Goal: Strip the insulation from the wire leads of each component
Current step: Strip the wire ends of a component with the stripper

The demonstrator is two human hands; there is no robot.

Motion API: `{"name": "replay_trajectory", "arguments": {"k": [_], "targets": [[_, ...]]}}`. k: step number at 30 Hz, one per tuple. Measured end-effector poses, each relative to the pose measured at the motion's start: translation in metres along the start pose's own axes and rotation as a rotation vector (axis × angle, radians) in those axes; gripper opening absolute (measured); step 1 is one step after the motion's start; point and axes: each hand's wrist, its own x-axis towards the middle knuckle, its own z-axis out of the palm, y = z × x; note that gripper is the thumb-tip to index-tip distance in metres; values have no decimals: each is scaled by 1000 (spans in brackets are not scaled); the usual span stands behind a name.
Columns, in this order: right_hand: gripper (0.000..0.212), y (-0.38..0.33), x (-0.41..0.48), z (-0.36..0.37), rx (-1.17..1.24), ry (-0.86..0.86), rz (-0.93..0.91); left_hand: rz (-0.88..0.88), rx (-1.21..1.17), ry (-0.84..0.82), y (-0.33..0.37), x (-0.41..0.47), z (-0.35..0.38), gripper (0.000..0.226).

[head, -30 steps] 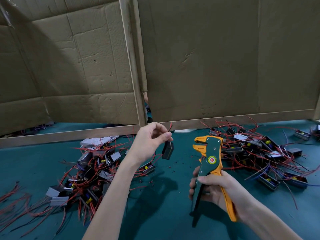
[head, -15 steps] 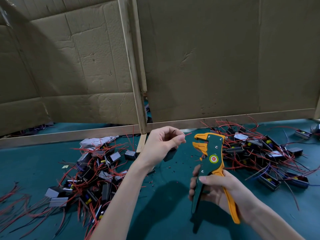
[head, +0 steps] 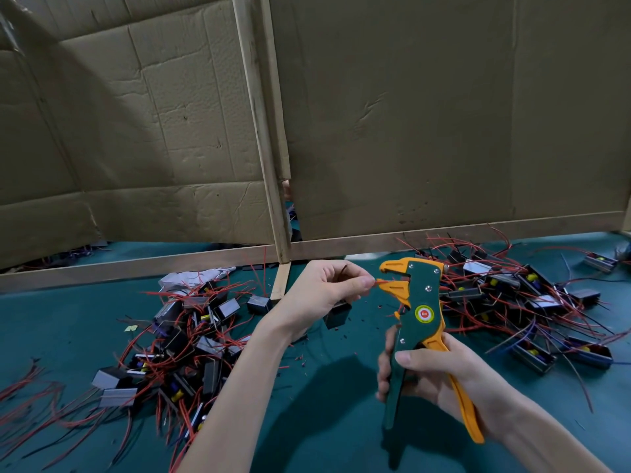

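My left hand (head: 324, 290) pinches the red wire lead (head: 378, 283) of a small black component (head: 338, 314) that hangs below the fingers, partly hidden by the hand. The lead's tip sits between the orange jaws of a green and orange wire stripper (head: 418, 303). My right hand (head: 430, 373) grips the stripper's handles, holding the tool upright just right of the left hand.
A pile of black components with red leads (head: 177, 339) lies on the green table (head: 327, 404) at the left, another pile (head: 519, 302) at the right. Cardboard walls with a wooden frame (head: 273, 186) close the back. Red insulation bits are scattered around the middle.
My left hand carried the component rightward and brought its red lead into the stripper's jaws. The right hand kept the stripper nearly in place.
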Motion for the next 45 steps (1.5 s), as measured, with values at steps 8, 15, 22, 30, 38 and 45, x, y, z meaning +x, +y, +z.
{"name": "replay_trajectory", "arguments": {"k": [8, 15, 22, 30, 38, 45], "targets": [[21, -5, -3, -6, -45, 1, 6, -30, -30, 12, 2, 0, 1, 14], [25, -6, -4, -9, -119, -58, 42, -17, -2, -47, 4, -3, -5, 16], [27, -4, -3, -6, -203, -15, 67, -5, 38, -87, 3, -3, -11, 14], [34, 14, -2, 15, -184, 247, 84, -4, -67, -116, -12, -1, -19, 6], [15, 4, 5, 4, 82, 265, 43, -15, 15, -44, -44, 5, 5, 15], [30, -3, 2, -6, -27, 155, 31, 55, -11, 97, -23, 8, -4, 18]]}}
